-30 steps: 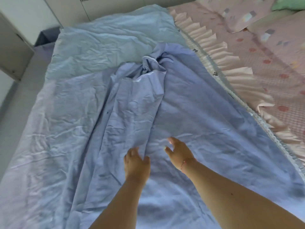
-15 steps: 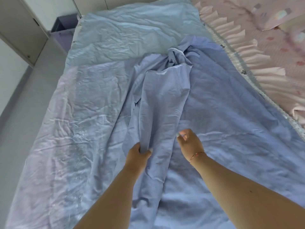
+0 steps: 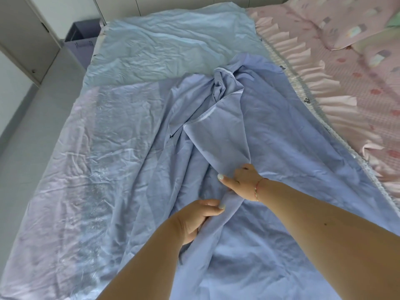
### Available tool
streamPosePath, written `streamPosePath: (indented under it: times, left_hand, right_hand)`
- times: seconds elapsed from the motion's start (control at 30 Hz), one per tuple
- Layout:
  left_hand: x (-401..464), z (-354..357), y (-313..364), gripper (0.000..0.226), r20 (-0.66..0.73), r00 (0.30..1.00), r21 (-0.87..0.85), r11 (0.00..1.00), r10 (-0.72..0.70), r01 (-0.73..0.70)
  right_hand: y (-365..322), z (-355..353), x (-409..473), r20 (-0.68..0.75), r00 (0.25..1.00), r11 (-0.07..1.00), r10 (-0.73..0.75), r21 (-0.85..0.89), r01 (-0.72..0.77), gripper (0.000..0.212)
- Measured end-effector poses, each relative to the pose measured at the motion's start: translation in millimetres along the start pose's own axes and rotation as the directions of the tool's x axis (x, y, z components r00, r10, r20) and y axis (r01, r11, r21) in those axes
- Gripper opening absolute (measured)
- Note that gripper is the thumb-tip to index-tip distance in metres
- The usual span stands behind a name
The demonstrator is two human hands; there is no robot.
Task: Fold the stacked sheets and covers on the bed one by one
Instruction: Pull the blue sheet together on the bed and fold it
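A periwinkle-blue sheet (image 3: 292, 135) lies rumpled across the bed, bunched into a knot near the middle and gathered into a long ridge running toward me. My left hand (image 3: 194, 219) grips that ridge from the left, thumb on top. My right hand (image 3: 242, 180) grips the same fold a little farther up, fingers wrapped into the cloth, thumb pointing left. Under it lies a pale lilac shiny cover (image 3: 86, 169) on the left and a light blue sheet (image 3: 173, 46) at the far end.
A pink ruffled bedspread (image 3: 346, 100) with patterned pillows (image 3: 346, 24) fills the right side. Grey floor (image 3: 32, 126) runs along the bed's left edge, with a purple box (image 3: 80, 37) and white cabinet doors (image 3: 26, 35) at the far left.
Both hands went from resting on the sheet to gripping its central fold, and they have drawn the gathered ridge toward me. The camera view has shifted left and closer.
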State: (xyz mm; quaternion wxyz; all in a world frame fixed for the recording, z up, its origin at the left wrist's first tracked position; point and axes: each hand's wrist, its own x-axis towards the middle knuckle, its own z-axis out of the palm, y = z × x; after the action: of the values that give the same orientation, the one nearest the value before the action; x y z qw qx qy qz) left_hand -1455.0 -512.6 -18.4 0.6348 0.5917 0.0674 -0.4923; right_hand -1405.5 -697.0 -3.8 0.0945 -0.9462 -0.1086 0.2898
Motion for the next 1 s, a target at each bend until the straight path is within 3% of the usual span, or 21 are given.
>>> streamPosePath:
  times: [0.07,0.1,0.17,0.23,0.3,0.33,0.4,0.47,0.53,0.57,0.63,0.7,0.77,0.8,0.87,0.9,0.93,0.97,1.0]
  left_hand:
    - [-1.5,5.0,-6.0,0.029,-0.002,0.998,0.062,0.996,-0.065,0.065]
    - [-3.6,12.7,-9.4,0.013,-0.002,0.994,0.138,0.984,-0.112,0.111]
    - [-2.2,31.2,-21.1,0.014,0.045,0.977,0.298,0.936,-0.210,0.187]
    - [-1.8,52.0,-30.9,0.013,0.125,0.943,0.369,0.897,-0.310,0.245]
    - [-0.3,62.4,-36.1,0.007,0.191,0.916,0.382,0.887,-0.351,0.260]
    - [0.5,64.4,-36.9,0.004,0.207,0.913,0.380,0.888,-0.353,0.257]
    - [3.6,62.7,-39.5,0.016,0.191,0.919,0.388,0.886,-0.345,0.252]
    - [9.5,63.6,-46.9,0.034,0.137,0.935,0.407,0.879,-0.327,0.247]
    - [14.7,68.4,-56.8,0.045,0.070,0.957,0.403,0.886,-0.282,0.232]
    - [18.4,73.6,-62.9,0.047,0.035,0.967,0.396,0.892,-0.253,0.219]
    - [26.9,85.1,-73.0,0.042,-0.022,0.980,0.372,0.908,-0.199,0.193]
    - [32.0,98.8,-74.7,0.024,-0.061,0.985,0.306,0.937,-0.159,0.170]
    - [37.2,112.9,-71.7,0.014,-0.095,0.983,0.154,0.973,-0.159,0.172]
    - [41.1,116.5,-70.9,0.016,-0.106,0.982,0.079,0.983,-0.158,0.166]
    - [50.4,126.8,-71.7,0.019,-0.132,0.981,0.015,0.989,-0.143,0.147]
    - [54.0,132.3,-71.5,0.020,-0.139,0.982,0.019,0.991,-0.128,0.132]
    - [57.5,137.4,-71.0,0.020,-0.141,0.984,0.025,0.993,-0.112,0.116]
    - [60.0,141.9,-69.3,0.018,-0.141,0.986,0.030,0.995,-0.092,0.097]
    - [64.0,149.4,-68.2,0.016,-0.135,0.988,0.028,0.996,-0.074,0.079]
  right_hand:
    - [11.2,-1.5,-14.0,0.005,1.000,0.996,0.030,-0.080,-0.029,0.103]
    - [19.4,-0.8,-20.4,0.049,0.998,0.990,0.050,-0.131,-0.043,0.117]
    - [37.8,6.0,-28.1,0.204,0.957,0.969,0.207,-0.178,-0.172,0.141]
    - [48.5,10.4,-39.6,0.394,0.833,0.916,0.390,-0.075,-0.393,0.128]
    - [52.7,9.2,-46.0,0.469,0.759,0.846,0.452,0.044,-0.531,0.096]
    - [54.8,6.5,-45.8,0.419,0.781,0.845,0.463,0.059,-0.532,0.082]
    - [60.3,6.8,-40.7,0.151,0.885,0.895,0.441,-0.008,-0.445,0.058]
    - [63.4,14.3,-35.9,-0.036,0.898,0.898,0.438,-0.023,-0.439,0.067]
    - [64.6,25.5,-33.7,-0.039,0.874,0.875,0.484,0.023,-0.483,0.085]
    - [67.8,32.8,-32.6,-0.028,0.861,0.861,0.509,0.037,-0.508,0.084]
    - [79.5,47.2,-30.9,-0.057,0.852,0.852,0.521,0.103,-0.514,0.060]
    - [90.4,53.0,-32.1,-0.097,0.842,0.830,0.531,0.259,-0.494,0.018]
    - [100.5,53.1,-36.8,-0.050,0.823,0.705,0.567,0.546,-0.452,0.021]
    - [103.8,51.5,-38.2,0.009,0.808,0.560,0.590,0.716,-0.417,0.024]
    - [115.0,50.7,-46.5,0.203,0.775,0.018,0.599,0.964,-0.266,0.015]
    - [122.0,52.0,-53.2,0.307,0.755,-0.205,0.579,0.951,-0.229,0.010]
    - [131.0,55.4,-58.4,0.369,0.738,-0.311,0.564,0.924,-0.224,0.013]
    - [140.3,59.3,-61.0,0.388,0.718,-0.317,0.578,0.917,-0.241,0.022]
    - [152.9,61.2,-65.2,0.350,0.695,-0.233,0.628,0.937,-0.261,0.030]
